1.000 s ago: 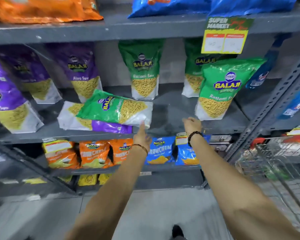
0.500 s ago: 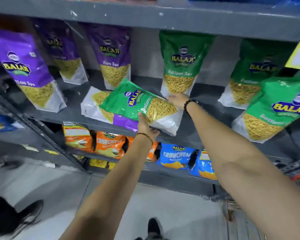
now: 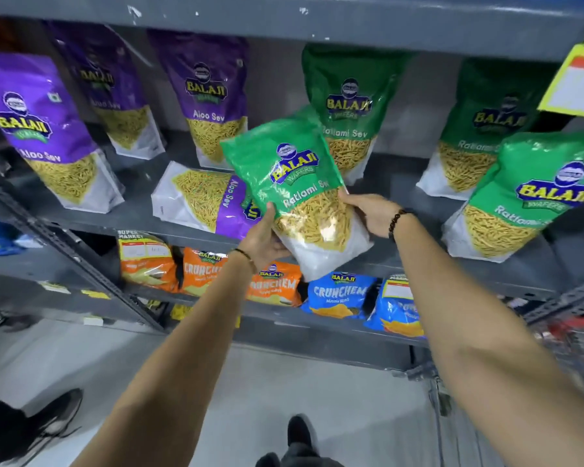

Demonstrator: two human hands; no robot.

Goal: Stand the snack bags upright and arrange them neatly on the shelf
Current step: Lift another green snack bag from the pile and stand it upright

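A green Ratlami Sev bag (image 3: pixel 295 183) is held up off the grey shelf (image 3: pixel 139 210), tilted, its top leaning left. My left hand (image 3: pixel 262 239) grips its lower left edge and my right hand (image 3: pixel 371 214) holds its right side. A purple Aloo Sev bag (image 3: pixel 199 197) lies flat on the shelf just left of it. Purple bags (image 3: pixel 44 129) (image 3: pixel 213 96) stand upright on the left. Green bags (image 3: pixel 348 106) (image 3: pixel 479 129) (image 3: pixel 520 197) stand behind and to the right.
A lower shelf holds orange (image 3: pixel 203 274) and blue Crunchem bags (image 3: pixel 341 293). A yellow price tag (image 3: pixel 577 82) hangs at the upper right. The upper shelf edge (image 3: pixel 284 21) is close overhead. Someone's black shoe (image 3: pixel 51 419) is on the floor at left.
Both hands reached in and took the green bag that lay on the purple one. It has been lifted and turned toward upright. The view moved closer to the shelf.
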